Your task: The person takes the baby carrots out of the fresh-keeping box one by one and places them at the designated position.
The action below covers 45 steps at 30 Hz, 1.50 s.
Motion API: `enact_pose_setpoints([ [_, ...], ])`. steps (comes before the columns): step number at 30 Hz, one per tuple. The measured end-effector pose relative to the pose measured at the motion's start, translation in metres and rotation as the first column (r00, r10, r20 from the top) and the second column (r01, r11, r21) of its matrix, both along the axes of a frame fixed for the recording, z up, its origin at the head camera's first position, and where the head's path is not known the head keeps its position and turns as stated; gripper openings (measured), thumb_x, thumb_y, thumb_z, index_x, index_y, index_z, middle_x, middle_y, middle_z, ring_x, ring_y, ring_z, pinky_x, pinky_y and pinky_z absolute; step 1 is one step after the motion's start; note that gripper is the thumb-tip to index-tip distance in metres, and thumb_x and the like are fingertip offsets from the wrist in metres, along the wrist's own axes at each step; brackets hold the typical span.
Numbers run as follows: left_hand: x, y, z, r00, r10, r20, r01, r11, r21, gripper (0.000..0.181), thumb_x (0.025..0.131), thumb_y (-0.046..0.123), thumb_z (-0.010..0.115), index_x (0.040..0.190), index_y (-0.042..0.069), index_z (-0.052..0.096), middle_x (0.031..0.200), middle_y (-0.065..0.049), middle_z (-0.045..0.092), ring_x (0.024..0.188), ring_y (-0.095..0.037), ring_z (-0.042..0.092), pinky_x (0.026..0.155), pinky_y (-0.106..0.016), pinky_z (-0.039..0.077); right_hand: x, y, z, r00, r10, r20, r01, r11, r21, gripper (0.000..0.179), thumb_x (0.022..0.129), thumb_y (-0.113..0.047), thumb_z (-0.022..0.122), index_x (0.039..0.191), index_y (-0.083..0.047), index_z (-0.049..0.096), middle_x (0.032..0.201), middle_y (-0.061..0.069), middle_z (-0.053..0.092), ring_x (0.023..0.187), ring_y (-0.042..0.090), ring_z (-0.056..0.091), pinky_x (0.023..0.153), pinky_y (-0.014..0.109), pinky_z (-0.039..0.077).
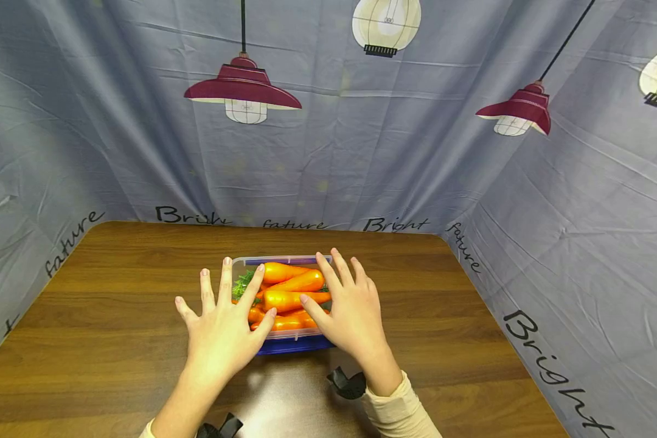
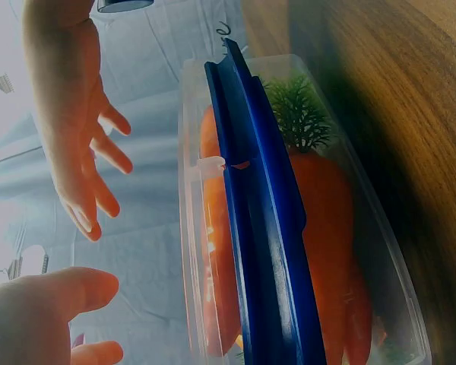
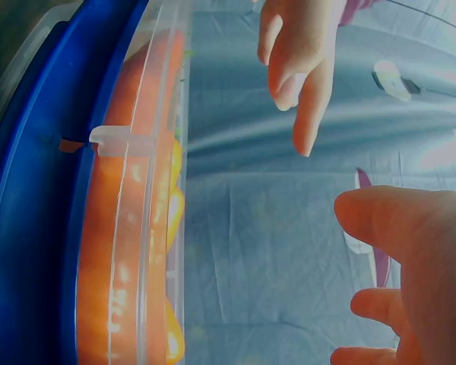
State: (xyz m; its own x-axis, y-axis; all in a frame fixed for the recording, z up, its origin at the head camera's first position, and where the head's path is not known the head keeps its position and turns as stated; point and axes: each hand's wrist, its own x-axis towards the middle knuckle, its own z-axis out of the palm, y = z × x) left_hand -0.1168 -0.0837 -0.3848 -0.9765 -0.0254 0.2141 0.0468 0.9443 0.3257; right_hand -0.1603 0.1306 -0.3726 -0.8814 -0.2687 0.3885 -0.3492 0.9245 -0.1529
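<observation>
A clear plastic box (image 1: 292, 334) full of orange carrots (image 1: 285, 300) stands on the table, with green carrot tops (image 1: 243, 285) at its left end. My left hand (image 1: 219, 340) is spread with straight fingers over the box's left side. Over its right side my right hand (image 1: 356, 313) is held the same way, thumb toward the carrots. Both wrist views show the hands apart from the box, holding nothing. A blue plastic strip (image 2: 262, 198) runs along the box's near side, and the right wrist view shows it beside a clear tab (image 3: 121, 141).
The brown wood-grain table (image 1: 115, 316) extends around the box. A grey-blue curtain (image 1: 328, 146) printed with lamps and lettering hangs behind it and along both sides. Black straps (image 1: 347, 383) show at my wrists.
</observation>
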Motion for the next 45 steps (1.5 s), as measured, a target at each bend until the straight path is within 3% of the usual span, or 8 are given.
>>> enact_pose_setpoints([
  [8, 0.0, -0.002, -0.002, 1.0, -0.007, 0.009, 0.007, 1.0, 0.014, 0.073, 0.093, 0.061, 0.052, 0.157, 0.041, 0.023, 0.168, -0.015, 0.001, 0.148, -0.055, 0.006, 0.1, -0.087, 0.002, -0.002, 0.002, 0.0, 1.0, -0.001, 0.029, 0.001, 1.0, -0.004, 0.073, 0.092, -0.065, 0.051, 0.155, -0.035, 0.031, 0.16, 0.0, 0.036, 0.144, 0.038, 0.034, 0.108, 0.06, 0.038],
  [15, 0.0, -0.011, -0.006, 0.999, 0.002, 0.038, -0.003, 1.0, 0.024, 0.079, 0.093, 0.059, 0.053, 0.158, 0.044, 0.011, 0.167, -0.02, 0.002, 0.147, -0.055, 0.009, 0.104, -0.084, 0.006, -0.004, 0.004, -0.001, 0.998, 0.004, 0.061, -0.004, 1.0, -0.012, 0.073, 0.092, -0.065, 0.052, 0.155, -0.034, 0.032, 0.158, 0.001, 0.039, 0.144, 0.037, 0.035, 0.107, 0.059, 0.038],
  [24, 0.003, -0.022, -0.022, 1.0, -0.025, 0.019, 0.022, 0.99, 0.142, 0.082, 0.093, 0.055, 0.057, 0.16, 0.028, 0.019, 0.162, -0.032, 0.008, 0.144, -0.059, 0.013, 0.111, -0.074, 0.016, -0.008, 0.007, -0.004, 0.996, 0.016, 0.082, -0.016, 1.0, -0.002, 0.073, 0.091, -0.065, 0.053, 0.155, -0.034, 0.033, 0.157, 0.001, 0.04, 0.142, 0.036, 0.038, 0.106, 0.06, 0.039],
  [28, 0.001, -0.026, -0.032, 0.999, -0.033, 0.022, 0.028, 0.982, 0.184, 0.09, 0.09, 0.063, 0.057, 0.161, 0.023, 0.017, 0.16, -0.037, 0.007, 0.144, -0.059, 0.015, 0.113, -0.071, 0.02, -0.01, 0.009, -0.005, 0.995, 0.016, 0.099, -0.018, 1.0, 0.014, 0.074, 0.092, -0.066, 0.052, 0.155, -0.035, 0.032, 0.156, 0.001, 0.042, 0.141, 0.037, 0.039, 0.105, 0.06, 0.04],
  [38, -0.004, -0.03, -0.049, 0.994, -0.041, 0.098, 0.012, 0.961, 0.276, 0.122, 0.077, 0.082, 0.057, 0.16, 0.021, -0.009, 0.159, -0.037, 0.007, 0.143, -0.058, 0.019, 0.109, -0.071, 0.026, -0.016, 0.015, -0.007, 0.99, 0.018, 0.141, -0.017, 1.0, -0.01, 0.073, 0.092, -0.064, 0.053, 0.155, -0.034, 0.032, 0.155, 0.0, 0.043, 0.14, 0.037, 0.04, 0.106, 0.06, 0.039],
  [45, -0.008, -0.03, -0.059, 0.995, -0.057, 0.08, 0.026, 0.94, 0.339, 0.13, 0.073, 0.081, 0.063, 0.16, 0.015, -0.007, 0.162, -0.03, 0.013, 0.147, -0.049, 0.021, 0.112, -0.067, 0.026, -0.023, 0.019, -0.011, 0.987, 0.055, 0.153, -0.052, 0.998, -0.021, 0.072, 0.092, -0.062, 0.055, 0.154, -0.033, 0.034, 0.154, -0.002, 0.043, 0.14, 0.038, 0.04, 0.107, 0.061, 0.038],
])
